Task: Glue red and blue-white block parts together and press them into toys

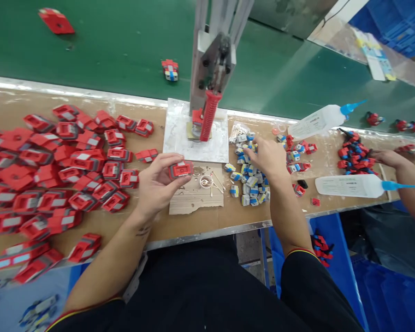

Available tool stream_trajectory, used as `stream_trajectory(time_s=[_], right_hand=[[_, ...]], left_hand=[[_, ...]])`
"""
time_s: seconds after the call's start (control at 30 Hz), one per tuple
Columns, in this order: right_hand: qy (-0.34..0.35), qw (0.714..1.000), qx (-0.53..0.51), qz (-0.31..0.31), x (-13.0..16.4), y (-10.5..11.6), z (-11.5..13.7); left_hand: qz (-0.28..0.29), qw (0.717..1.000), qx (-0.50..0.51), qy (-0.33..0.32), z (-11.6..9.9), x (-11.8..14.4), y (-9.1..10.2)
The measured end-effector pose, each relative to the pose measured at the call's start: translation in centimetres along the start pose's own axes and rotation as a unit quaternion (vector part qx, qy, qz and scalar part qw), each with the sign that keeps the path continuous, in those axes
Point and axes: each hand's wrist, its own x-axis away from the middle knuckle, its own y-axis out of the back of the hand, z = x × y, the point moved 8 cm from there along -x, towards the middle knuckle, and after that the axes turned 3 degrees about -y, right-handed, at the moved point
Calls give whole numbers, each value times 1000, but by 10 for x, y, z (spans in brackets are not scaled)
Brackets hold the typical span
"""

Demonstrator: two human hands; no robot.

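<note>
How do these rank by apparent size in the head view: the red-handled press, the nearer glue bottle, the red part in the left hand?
1. Red-handled press
2. Nearer glue bottle
3. Red part in left hand, clearly smallest

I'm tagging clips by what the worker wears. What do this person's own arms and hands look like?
Both hands are bare: no gloves, rings or watch show on the left hand or the right hand. The forearms are uncovered. Short black sleeves end above the elbows, each cuff edged with thin red and yellow stripes. A small dark marking, perhaps a tattoo, sits near the left wrist.
</note>
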Motion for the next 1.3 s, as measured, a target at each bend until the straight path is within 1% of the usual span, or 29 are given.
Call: stream_trajectory(time_s=[0.07,0.13,0.2,0.23,0.27,0.3,0.33,0.37,0.4,0.43,0.47,0.5,0.53,0.57,0.63,0.67,0.73,0.8,0.87,0.93,1.07,1.23,1.3], right_hand=[[-18,1000,13,8,-1,-1,2],[-19,1000,-14,-8,1,-1,-2],[-12,993,-98,-59,7,4,-10],[-10,982,-161,-98,13,8,-16],[-6,960,-239,-144,21,14,-21],[2,926,-327,-189,32,21,-26],[13,878,-424,-222,43,25,-29],[25,820,-521,-235,55,28,-28],[37,756,-612,-227,65,28,-24],[46,692,-692,-201,73,26,-15],[50,635,-754,-159,80,22,-1],[48,590,-798,-113,87,18,15],[43,558,-826,-70,92,13,33],[37,535,-844,-30,97,8,50],[31,504,-863,29,102,0,79],[28,495,-867,49,103,-4,90],[24,491,-867,82,104,-10,104],[19,495,-861,113,105,-14,112],[18,499,-857,128,106,-14,115],[21,504,-855,120,107,-11,114],[31,526,-844,102,107,-9,111],[59,561,-824,56,105,-6,102],[87,584,-807,29,106,0,99]], left_hand=[[8,999,35,13,0,0,-3],[18,997,59,42,1,1,-5],[23,994,74,74,2,3,-7],[23,993,79,83,1,3,-8],[21,992,84,86,0,3,-8],[20,992,89,83,-2,3,-8],[20,993,93,76,-5,2,-8],[23,993,96,67,-8,1,-9],[28,993,102,57,-10,1,-10],[36,992,109,47,-13,0,-12],[44,991,119,39,-16,-1,-13],[51,990,129,36,-17,-1,-15],[57,988,139,36,-18,-1,-16],[61,986,147,39,-18,0,-17],[65,984,160,49,-18,1,-19],[68,982,166,53,-18,2,-20],[72,980,178,58,-18,3,-21],[68,977,191,66,-18,3,-22],[61,974,203,75,-18,2,-22],[63,971,218,77,-19,1,-23],[72,963,243,92,-18,0,-24],[63,961,246,108,-13,1,-21],[66,959,248,120,-10,3,-22]])
